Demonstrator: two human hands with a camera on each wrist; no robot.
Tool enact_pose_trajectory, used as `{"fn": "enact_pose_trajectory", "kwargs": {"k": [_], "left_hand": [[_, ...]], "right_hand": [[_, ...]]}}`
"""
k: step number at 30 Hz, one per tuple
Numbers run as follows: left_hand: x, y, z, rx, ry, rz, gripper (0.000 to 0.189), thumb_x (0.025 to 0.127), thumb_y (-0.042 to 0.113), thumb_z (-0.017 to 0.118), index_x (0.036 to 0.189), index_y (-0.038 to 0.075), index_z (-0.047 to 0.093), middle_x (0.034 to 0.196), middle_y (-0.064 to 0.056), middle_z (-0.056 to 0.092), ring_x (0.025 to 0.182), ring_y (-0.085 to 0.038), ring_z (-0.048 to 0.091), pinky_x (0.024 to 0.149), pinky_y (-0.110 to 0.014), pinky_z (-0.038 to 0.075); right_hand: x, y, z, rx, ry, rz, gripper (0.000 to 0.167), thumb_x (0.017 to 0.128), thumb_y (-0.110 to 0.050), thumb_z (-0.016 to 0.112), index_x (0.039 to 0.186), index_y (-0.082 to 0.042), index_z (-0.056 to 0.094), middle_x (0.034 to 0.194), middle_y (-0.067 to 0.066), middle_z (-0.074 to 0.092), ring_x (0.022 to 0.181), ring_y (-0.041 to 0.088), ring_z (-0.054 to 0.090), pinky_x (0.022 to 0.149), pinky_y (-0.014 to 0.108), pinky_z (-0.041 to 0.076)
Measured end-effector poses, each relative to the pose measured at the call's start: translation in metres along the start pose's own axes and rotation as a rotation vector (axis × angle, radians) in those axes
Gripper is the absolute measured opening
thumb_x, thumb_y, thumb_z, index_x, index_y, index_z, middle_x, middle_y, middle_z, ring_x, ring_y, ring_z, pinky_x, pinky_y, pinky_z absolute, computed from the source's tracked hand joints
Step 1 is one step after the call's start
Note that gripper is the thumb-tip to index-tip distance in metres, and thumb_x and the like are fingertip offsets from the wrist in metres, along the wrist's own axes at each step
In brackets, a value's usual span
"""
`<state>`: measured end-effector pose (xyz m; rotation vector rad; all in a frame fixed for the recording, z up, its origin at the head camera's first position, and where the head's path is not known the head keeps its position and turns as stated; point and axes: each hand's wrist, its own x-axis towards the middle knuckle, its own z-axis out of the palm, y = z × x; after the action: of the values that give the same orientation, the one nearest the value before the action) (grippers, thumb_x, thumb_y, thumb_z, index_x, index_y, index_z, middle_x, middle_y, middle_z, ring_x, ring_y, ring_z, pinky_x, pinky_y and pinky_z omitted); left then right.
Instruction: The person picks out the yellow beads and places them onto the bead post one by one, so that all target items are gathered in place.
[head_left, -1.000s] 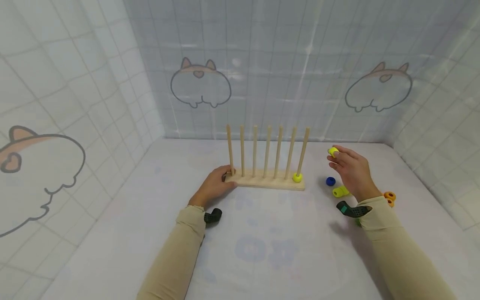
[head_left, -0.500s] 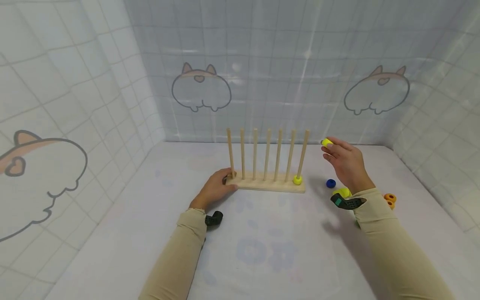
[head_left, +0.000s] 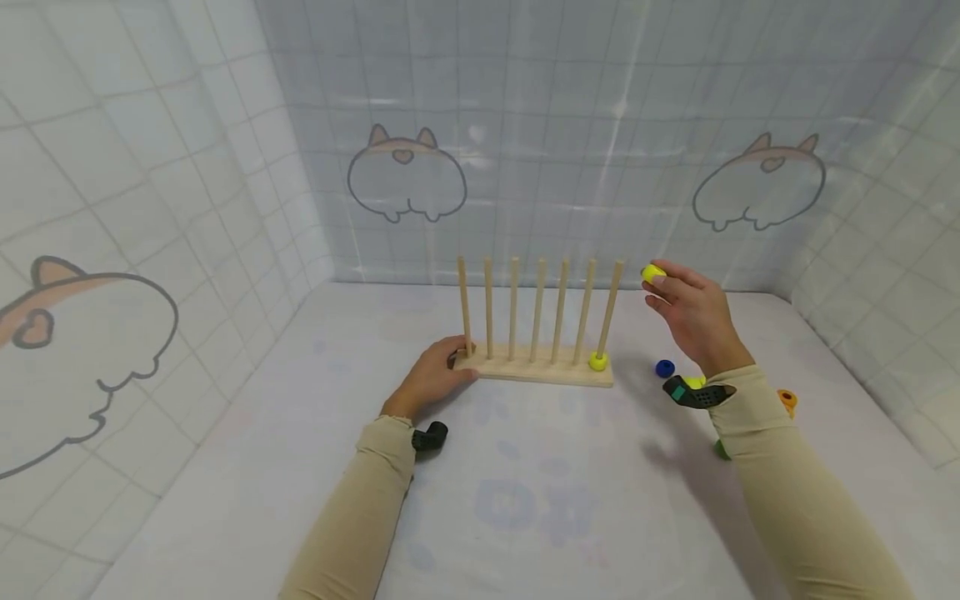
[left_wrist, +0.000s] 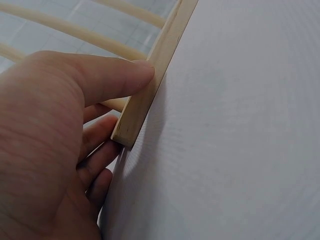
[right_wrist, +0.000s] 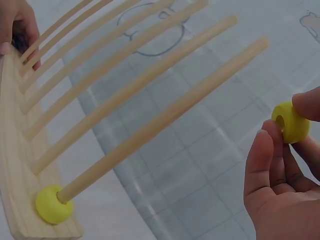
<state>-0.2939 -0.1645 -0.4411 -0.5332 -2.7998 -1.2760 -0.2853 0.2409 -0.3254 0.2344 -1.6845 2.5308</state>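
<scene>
A wooden base with several upright pegs, the peg rack, stands on the table. My left hand grips its left end, with the thumb on the front edge and fingers behind, as the left wrist view shows. One yellow bead sits at the foot of the rightmost peg. Up beside that peg's top, to its right, my right hand pinches another yellow bead between thumb and fingers. In the right wrist view the bead's hole faces the peg, and the two are apart.
On the table below my right hand lie a blue bead, a partly covered yellow bead, an orange bead and something green half hidden by the sleeve. A tiled-pattern backdrop encloses the table's back and sides.
My right hand has risen and moved slightly left with the yellow bead, toward the top of the rightmost peg. My left hand keeps its grip on the rack.
</scene>
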Motion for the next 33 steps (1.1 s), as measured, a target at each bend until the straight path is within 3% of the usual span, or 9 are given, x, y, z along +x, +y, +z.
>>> {"fn": "enact_pose_trajectory", "kwargs": {"k": [8,19,33], "left_hand": [[0.000,0.001,0.002,-0.016,-0.022,-0.003,0.051,0.090,0.021,0.075,0.138,0.013,0.060,0.149,-0.010,0.048,0.137,-0.030,0.044,0.113,-0.046,0.035],[-0.002,0.001,0.000,-0.005,-0.001,-0.017,0.051,0.089,0.021,0.075,0.137,0.012,0.060,0.150,-0.011,0.048,0.137,-0.031,0.044,0.113,-0.047,0.035],[-0.004,0.001,0.000,0.008,-0.004,-0.028,0.051,0.090,0.022,0.075,0.138,0.012,0.060,0.151,-0.011,0.046,0.140,-0.031,0.040,0.115,-0.047,0.031]], "right_hand": [[-0.002,-0.007,0.006,-0.019,-0.025,-0.004,0.024,0.096,-0.006,0.068,0.119,-0.005,0.070,0.119,0.009,0.057,0.102,0.023,0.061,0.085,0.026,0.055],[0.005,-0.023,0.020,-0.079,-0.084,-0.047,0.024,0.095,-0.007,0.069,0.119,-0.003,0.071,0.119,0.010,0.059,0.106,0.024,0.063,0.087,0.027,0.055],[0.008,-0.026,0.033,-0.061,-0.171,-0.073,0.021,0.096,-0.003,0.066,0.116,0.000,0.071,0.113,0.011,0.063,0.103,0.022,0.067,0.091,0.031,0.055]]}}
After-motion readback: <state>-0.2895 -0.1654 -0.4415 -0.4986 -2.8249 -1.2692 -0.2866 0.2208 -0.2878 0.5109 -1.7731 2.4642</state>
